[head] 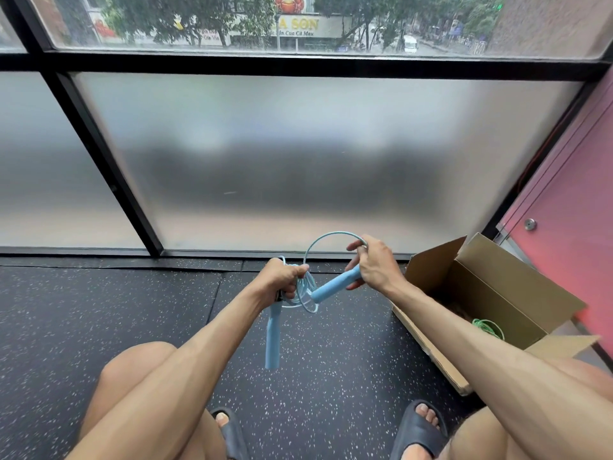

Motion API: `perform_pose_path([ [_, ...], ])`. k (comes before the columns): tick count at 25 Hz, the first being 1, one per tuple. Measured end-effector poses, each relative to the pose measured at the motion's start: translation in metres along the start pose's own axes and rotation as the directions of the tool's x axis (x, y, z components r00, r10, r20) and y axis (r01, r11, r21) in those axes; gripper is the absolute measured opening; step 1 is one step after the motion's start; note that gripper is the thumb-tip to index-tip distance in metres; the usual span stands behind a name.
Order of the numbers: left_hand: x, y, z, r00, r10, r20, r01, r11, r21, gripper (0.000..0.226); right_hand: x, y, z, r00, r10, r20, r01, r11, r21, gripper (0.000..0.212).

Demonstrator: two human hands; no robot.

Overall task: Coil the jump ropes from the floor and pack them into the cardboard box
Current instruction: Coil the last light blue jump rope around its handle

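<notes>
A: State the position nearest the operator.
B: The person squats on the speckled rubber floor (99, 310), sandals (419, 429) flat and knees apart. This leaves working room between the forearms.

A: Where is the task item?
B: The blue jump rope (306, 295) is off the floor, held between the two hands at centre. One handle (272, 340) hangs straight down below the left hand (282, 277), where its weight keeps it clear of the coil.

A: Hand states?
B: The left hand is closed tight round the gathered turns and the top of the hanging handle. It acts as a clamp so the turns cannot spring apart. The right hand (374, 263) is curled round the far end of the second handle (335, 287) and also pinches the free loop (331, 234), which arches up between the hands. Judgement: this loop is the slack left to deal with, held up so it can be wrapped round the bundle.

A: Destination?
B: The cardboard box (517, 287) stands open on the floor just right of the right forearm, flaps out for access. A green rope (489, 327) lies coiled inside, so at least one rope is packed.

A: Beyond?
B: A frosted glass wall (298, 161) in black frames, with a pink wall (570, 210) at far right
</notes>
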State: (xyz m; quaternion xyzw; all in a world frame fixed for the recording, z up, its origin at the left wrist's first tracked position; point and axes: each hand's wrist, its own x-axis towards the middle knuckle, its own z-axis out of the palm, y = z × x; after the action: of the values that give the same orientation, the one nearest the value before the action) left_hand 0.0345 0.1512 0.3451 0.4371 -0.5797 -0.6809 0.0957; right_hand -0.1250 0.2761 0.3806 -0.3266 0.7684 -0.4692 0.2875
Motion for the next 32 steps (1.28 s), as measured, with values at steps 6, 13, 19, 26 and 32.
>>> perform_pose_path([
  [6,-0.011,0.012,0.005,0.972,-0.006,0.235,0.05,0.982,-0.181,0.031,-0.007,0.003,0.018,0.981,0.109,0.158,-0.139,0.971,0.197,0.016],
  [13,-0.017,0.03,-0.016,0.935,0.115,0.335,-0.068,0.986,-0.15,0.047,-0.018,0.002,0.028,0.896,0.146,0.419,-0.204,0.974,0.095,0.014],
  [19,-0.021,0.042,-0.038,0.975,0.174,0.141,-0.161,0.982,-0.097,0.034,-0.013,0.03,0.04,0.821,0.277,0.499,0.125,0.766,-0.63,0.039],
  [26,-0.033,0.053,-0.034,0.93,0.291,0.224,-0.252,0.95,-0.186,0.034,0.0,0.036,0.03,0.935,0.139,0.325,0.188,0.585,-0.789,0.048],
  [32,-0.05,0.067,-0.03,0.863,0.304,0.403,-0.283,0.952,-0.114,0.036,-0.001,0.006,0.044,0.889,-0.253,0.382,0.377,0.878,-0.295,0.071],
])
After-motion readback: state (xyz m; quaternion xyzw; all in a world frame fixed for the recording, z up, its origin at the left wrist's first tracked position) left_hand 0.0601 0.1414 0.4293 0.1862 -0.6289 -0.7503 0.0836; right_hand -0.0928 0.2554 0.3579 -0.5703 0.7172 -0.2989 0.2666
